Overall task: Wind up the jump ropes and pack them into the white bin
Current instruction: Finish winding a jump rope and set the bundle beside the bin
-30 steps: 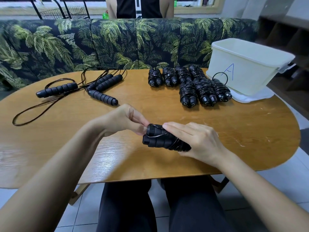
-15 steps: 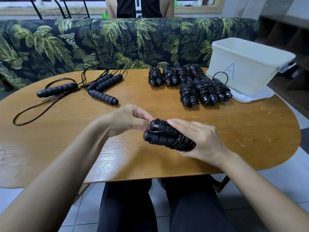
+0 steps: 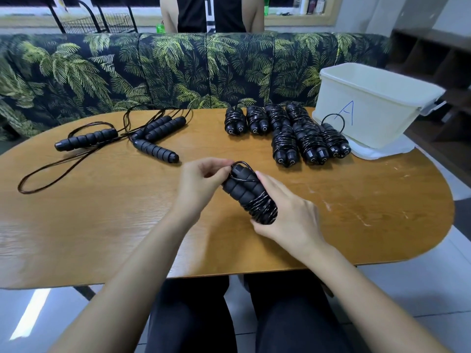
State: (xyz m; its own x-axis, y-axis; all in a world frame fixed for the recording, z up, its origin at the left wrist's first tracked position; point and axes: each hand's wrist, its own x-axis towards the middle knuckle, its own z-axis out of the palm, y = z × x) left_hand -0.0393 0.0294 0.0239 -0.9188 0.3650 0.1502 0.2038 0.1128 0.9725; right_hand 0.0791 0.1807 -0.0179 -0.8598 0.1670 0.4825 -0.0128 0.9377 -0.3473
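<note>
A black jump rope bundle is held just above the table's middle, its two foam handles side by side with cord wound round the near end. My right hand grips that wound end from the right. My left hand pinches a small loop of cord at the far tip of the handles. Several wound bundles lie in two rows beside the white bin, which is marked with a blue A. Two unwound ropes sprawl at the far left of the table.
The oval wooden table has bare surface to my left and right front. A white lid lies under the bin. A leaf-print sofa backs the table, and a person stands behind it. My legs are under the near edge.
The bundle has swung from lying crosswise to pointing away from me and risen slightly. My left hand moved up to the far tip, where a cord loop now shows.
</note>
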